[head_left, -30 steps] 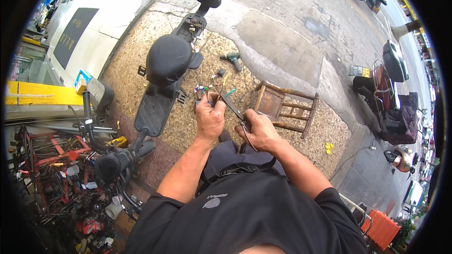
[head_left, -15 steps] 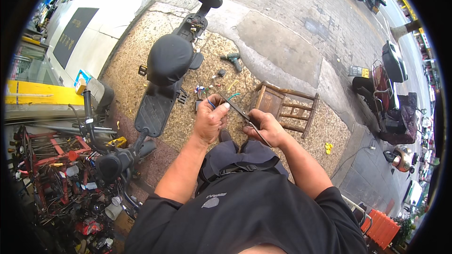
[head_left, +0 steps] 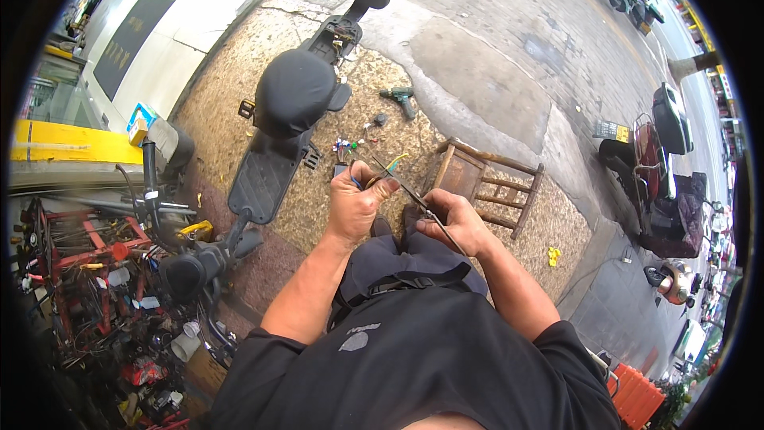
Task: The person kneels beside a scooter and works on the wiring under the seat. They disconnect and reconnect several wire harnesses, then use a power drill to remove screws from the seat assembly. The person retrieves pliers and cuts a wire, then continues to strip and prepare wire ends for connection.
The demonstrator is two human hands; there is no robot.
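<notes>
In front of my waist, my left hand (head_left: 354,203) is closed, thumb against fingers, on thin wires. A blue wire (head_left: 356,181) shows at its fingers, and a short green wire end (head_left: 391,166) sticks out beyond the thumb. My right hand (head_left: 455,223) is wrapped round a long, slim, dark metal tool (head_left: 408,189); its exact kind is hard to make out. The tool's tip slants up and left, passing close to my left thumb and the green wire end. Whether its jaws touch the wire cannot be seen.
A wooden stool (head_left: 529,201) lies beyond my right hand. A black electric scooter (head_left: 274,163) stands ahead left, with a cordless drill (head_left: 401,99) and several coloured connectors (head_left: 345,146) on the ground nearby. Scrap parts (head_left: 103,295) heap up at left; a parked scooter (head_left: 652,167) stands right.
The whole view has shifted slightly. The green wire end now points more upward and less to the right beside the tool. Both hands keep their grips.
</notes>
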